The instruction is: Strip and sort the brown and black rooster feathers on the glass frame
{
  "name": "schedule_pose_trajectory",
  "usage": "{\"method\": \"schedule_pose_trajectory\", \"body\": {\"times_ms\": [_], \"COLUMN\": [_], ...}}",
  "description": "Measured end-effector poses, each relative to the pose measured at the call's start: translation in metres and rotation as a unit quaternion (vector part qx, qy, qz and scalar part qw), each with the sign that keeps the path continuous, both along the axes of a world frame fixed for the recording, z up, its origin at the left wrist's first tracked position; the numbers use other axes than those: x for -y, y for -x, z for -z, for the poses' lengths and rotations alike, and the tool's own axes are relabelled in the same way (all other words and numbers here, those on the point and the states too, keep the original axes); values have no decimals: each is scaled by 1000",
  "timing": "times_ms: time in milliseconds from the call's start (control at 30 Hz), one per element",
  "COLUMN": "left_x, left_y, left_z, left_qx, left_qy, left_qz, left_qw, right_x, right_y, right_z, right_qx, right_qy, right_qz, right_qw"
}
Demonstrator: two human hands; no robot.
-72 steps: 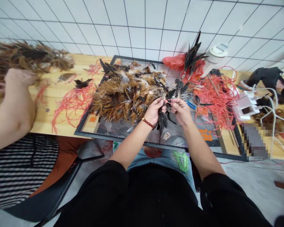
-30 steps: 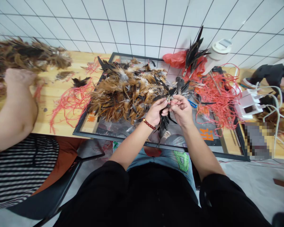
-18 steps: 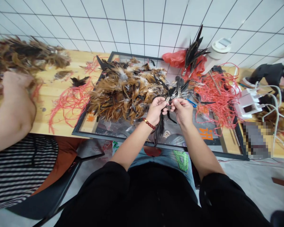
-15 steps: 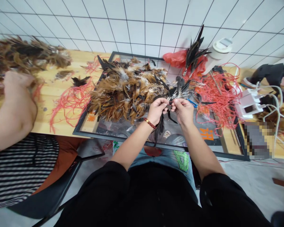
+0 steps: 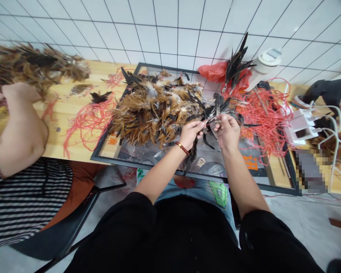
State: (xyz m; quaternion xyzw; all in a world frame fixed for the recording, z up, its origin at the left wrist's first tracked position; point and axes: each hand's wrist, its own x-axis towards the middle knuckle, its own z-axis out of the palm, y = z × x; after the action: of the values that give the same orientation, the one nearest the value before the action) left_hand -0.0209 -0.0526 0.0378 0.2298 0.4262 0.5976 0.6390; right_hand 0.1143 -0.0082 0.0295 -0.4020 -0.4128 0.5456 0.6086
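Observation:
My left hand (image 5: 191, 133), with a red bead bracelet on its wrist, pinches a bunch of dark feathers (image 5: 191, 154) that hangs down below it. My right hand (image 5: 227, 131) is closed just to the right of it, fingers at the quill ends where a thin red string shows between the two hands. Both hands hover over a black-framed glass panel (image 5: 159, 167). A big heap of brown and black feathers (image 5: 153, 110) lies on the panel just left of my hands.
A tangle of red string (image 5: 261, 117) lies to the right, another (image 5: 85, 121) to the left. Behind are a red bag (image 5: 214, 72) with black feathers, a white cup (image 5: 263, 66) and white cables (image 5: 326, 125). A co-worker's arm (image 5: 19, 129) handles feathers at the left.
My two hands have lifted slightly and moved a little away from me toward the feather heap, still pinched together on the bunch. The co-worker's arm has barely shifted.

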Motion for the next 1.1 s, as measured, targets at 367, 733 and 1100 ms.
{"method": "schedule_pose_trajectory", "body": {"times_ms": [367,733,1100], "left_x": [-3,4,-5], "left_y": [10,-1,4], "left_z": [-2,-6,10], "left_qx": [193,-1,-107], "left_qy": [40,-5,-57], "left_qz": [90,-4,-61], "left_qw": [976,1000,991], "right_x": [9,24,14], "right_y": [6,2,3], "right_z": [1,-8,5], "right_qx": [188,342,220], "right_qy": [-129,-227,-137], "right_qz": [-84,-44,-66], "right_qw": [970,911,964]}}
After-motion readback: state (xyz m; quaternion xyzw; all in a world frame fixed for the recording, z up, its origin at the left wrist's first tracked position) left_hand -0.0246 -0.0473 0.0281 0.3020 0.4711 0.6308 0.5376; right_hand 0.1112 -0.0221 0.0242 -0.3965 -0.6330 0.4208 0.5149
